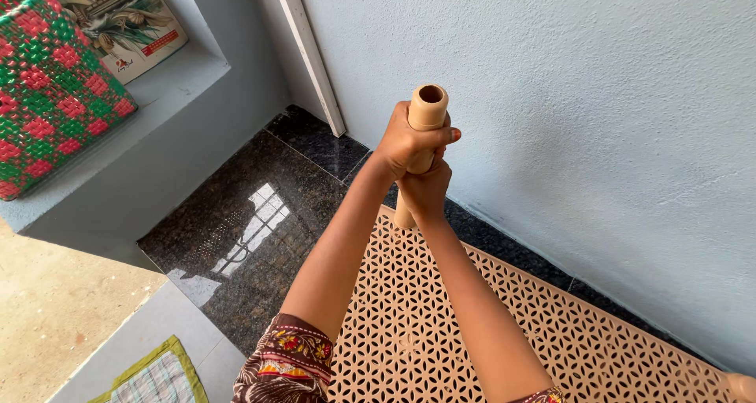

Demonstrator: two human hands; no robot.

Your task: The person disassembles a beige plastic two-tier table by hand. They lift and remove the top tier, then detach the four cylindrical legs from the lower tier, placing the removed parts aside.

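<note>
A pale blue textured wall (567, 120) fills the right side, meeting a polished black granite floor (236, 230) that reflects a window. At the left a grey ledge (118, 159) carries a woven red-and-green basket (47, 80) and a printed picture card (126, 17) leaning behind it. A green-edged checked cloth (153, 375) lies on the lower grey step.

A large tan plastic panel (488, 332) with a cut-out star lattice lies flat below the arms, one corner toward the wall. From that corner a hollow tan tube leg (425, 116) rises upright, its open end at the top, just above the grip.

Both arms reach forward and upward, nearly straight. The left hand (409, 139) is wrapped tight round the tube near its top, fingers curled fully about it. The right hand (425, 190) is clasped round the tube directly beneath, touching the left, so only the tube's open tip and a short lower stretch show. Patterned brown sleeves (287, 364) cover the upper arms.
</note>
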